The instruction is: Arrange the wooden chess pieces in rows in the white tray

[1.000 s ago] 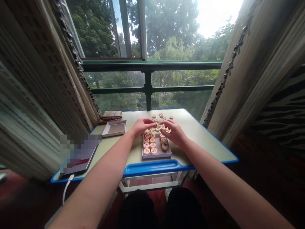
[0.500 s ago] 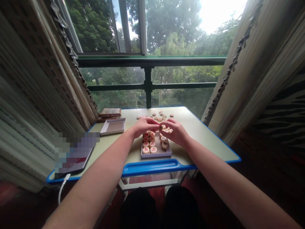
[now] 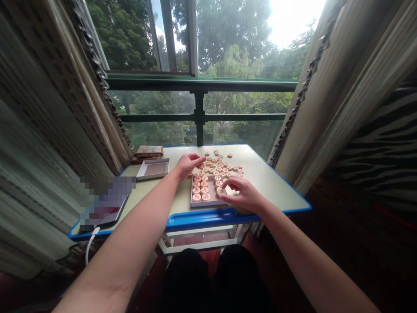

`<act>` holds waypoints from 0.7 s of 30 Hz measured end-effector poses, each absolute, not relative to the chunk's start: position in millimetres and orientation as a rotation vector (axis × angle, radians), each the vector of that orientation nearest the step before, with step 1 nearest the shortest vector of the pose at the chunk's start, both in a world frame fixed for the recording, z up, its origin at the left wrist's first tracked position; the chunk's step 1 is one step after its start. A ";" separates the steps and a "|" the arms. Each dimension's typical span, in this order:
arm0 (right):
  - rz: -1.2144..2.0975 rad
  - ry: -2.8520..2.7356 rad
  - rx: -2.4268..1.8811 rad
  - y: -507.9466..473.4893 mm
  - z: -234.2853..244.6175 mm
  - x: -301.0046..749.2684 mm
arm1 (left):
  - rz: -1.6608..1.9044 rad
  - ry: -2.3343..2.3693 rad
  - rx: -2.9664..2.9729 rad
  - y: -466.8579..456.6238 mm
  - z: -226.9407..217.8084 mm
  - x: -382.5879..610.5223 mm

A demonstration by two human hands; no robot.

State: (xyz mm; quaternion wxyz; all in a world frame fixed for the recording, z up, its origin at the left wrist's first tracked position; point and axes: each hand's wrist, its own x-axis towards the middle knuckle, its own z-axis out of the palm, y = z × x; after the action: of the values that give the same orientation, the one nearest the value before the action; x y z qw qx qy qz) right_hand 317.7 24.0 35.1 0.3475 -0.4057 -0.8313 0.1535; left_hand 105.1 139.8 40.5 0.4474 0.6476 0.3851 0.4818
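My right hand (image 3: 243,193) grips a black-marked Chinese chess piece (image 3: 222,191) between thumb and fingers, at the right side of a shallow white box (image 3: 212,203). Red-marked pieces (image 3: 196,191) fill two columns along the box's left side. Other dark-marked pieces (image 3: 218,183) lie behind the gripped one. Beyond the box, my left hand (image 3: 189,165) is stretched over the near-left edge of the loose pieces (image 3: 220,170). Its fingers are extended and slightly apart from the thumb, and no piece shows between them.
An open box lid (image 3: 153,169) lies on the table (image 3: 270,182) at the left, in front of a stacked patterned box (image 3: 148,151). A tablet-like device (image 3: 119,208) with a white cable (image 3: 91,243) rests near the left edge. A blue groove (image 3: 202,217) runs along the front.
My hands have parted. The right hand brought the black-marked piece down and nearer into the box, while the left moved away toward the loose pieces. The view has shifted slightly.
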 end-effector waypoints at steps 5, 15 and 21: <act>0.380 -2.173 -1.080 21.6 34.7 321.6 | 1.190 0.952 1.617 135.0 42.8 103.4; 0.421 -2.231 -1.114 24.1 36.8 324.6 | 0.894 0.880 1.944 116.5 59.8 112.5; 0.439 -2.258 -1.118 23.7 38.6 324.3 | 0.537 0.824 2.211 100.3 68.5 119.7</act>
State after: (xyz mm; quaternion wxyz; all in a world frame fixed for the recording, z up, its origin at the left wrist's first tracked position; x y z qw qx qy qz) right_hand 324.3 23.7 38.6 0.2877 -0.4186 -0.8455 0.1645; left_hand 119.7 100.3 68.5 0.3531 0.8549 0.3185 0.2076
